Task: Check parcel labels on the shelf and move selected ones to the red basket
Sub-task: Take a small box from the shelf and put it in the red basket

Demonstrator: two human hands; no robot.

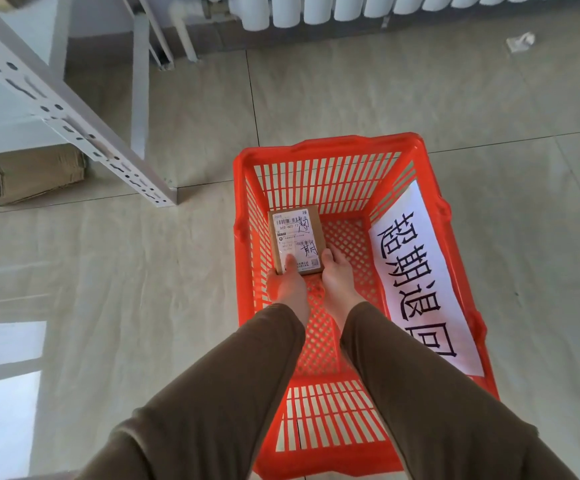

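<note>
Two hands, our left hand (pixel 286 284) and right hand (pixel 337 277), close their grip on a small brown cardboard parcel (pixel 297 244), label up, low inside the red slatted plastic basket (pixel 330 147); we should set it flat before letting go.

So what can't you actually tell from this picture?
Head view only:
- Parcel: small label print too tiny to read; near end covered by the left hand and right hand.
- Whether the parcel rests on the red basket floor: cannot tell.
- Paper sign: last character cut off.
- Shelf: contents out of frame.
</note>
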